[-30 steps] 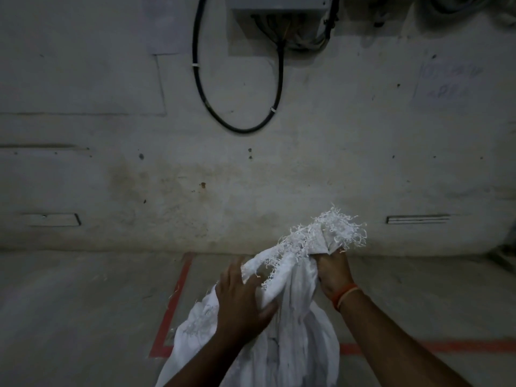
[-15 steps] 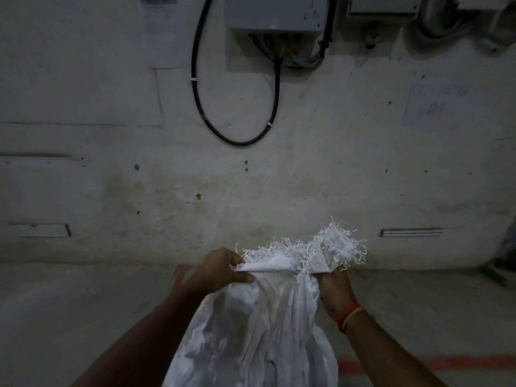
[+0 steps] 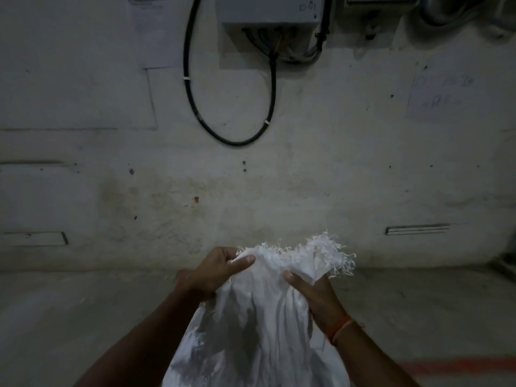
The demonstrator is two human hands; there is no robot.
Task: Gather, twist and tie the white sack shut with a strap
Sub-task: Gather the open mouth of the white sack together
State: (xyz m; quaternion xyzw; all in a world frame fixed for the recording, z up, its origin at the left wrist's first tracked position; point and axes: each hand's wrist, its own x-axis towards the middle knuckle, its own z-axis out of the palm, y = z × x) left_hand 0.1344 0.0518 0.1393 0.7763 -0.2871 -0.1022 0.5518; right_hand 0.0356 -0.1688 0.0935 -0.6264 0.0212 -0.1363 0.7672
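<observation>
A white woven sack [image 3: 259, 325] stands in front of me at the bottom middle, its frayed top edge up between my hands. My left hand [image 3: 220, 270] pinches the left part of the sack's mouth, thumb on top. My right hand [image 3: 315, 297] grips the right part just below the frayed fringe; an orange band circles that wrist. The cloth between the two hands is stretched and creased. I see no strap in this view.
A stained concrete wall [image 3: 279, 177] rises close behind the sack. A black cable loop [image 3: 231, 141] hangs from a grey box [image 3: 268, 12] high on the wall. A red line [image 3: 458, 370] runs across the grey floor at the lower right.
My left hand has left the sack's side and taken hold of the left part of its mouth. The mouth is now spread wider between both hands. My right hand has shifted slightly lower.
</observation>
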